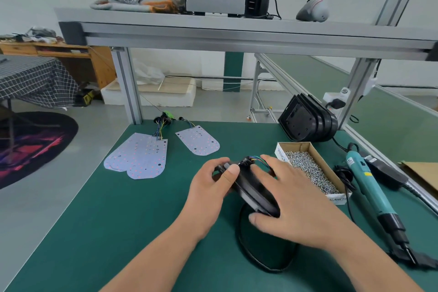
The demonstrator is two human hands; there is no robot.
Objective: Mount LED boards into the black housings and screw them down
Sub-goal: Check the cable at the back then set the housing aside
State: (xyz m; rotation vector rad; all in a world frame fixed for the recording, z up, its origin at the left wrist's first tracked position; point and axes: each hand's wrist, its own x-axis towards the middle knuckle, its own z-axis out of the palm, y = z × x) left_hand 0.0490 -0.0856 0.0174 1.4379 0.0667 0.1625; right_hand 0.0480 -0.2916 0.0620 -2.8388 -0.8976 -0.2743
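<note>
The left hand (213, 182) curls round the far end of a black, rounded plastic housing (253, 187), with the thumb on top. The right hand (291, 201) lies spread over the housing's right side, its fingers fairly straight and its thumb against the near end. Between them the housing is tipped up on its edge above the middle of the green bench mat (118, 232). Its long axis runs diagonally, from the far end on the left to the near end on the right.

A bundle of coloured wires (259, 161) comes out at the far end, but the view does not show whether a board sits inside.

The open cardboard box of small silver screws (310, 168) and the teal electric screwdriver (369, 187) both lie to the right of the housing, so the right hand is nearer to them. The pale, round-ended LED boards (139, 156) lie well apart on the far left, closer to the left hand.

The housing probably has to be laid flat with its open face up before screwing starts. The left hand would then steady it while the right fetches a screw.
</note>
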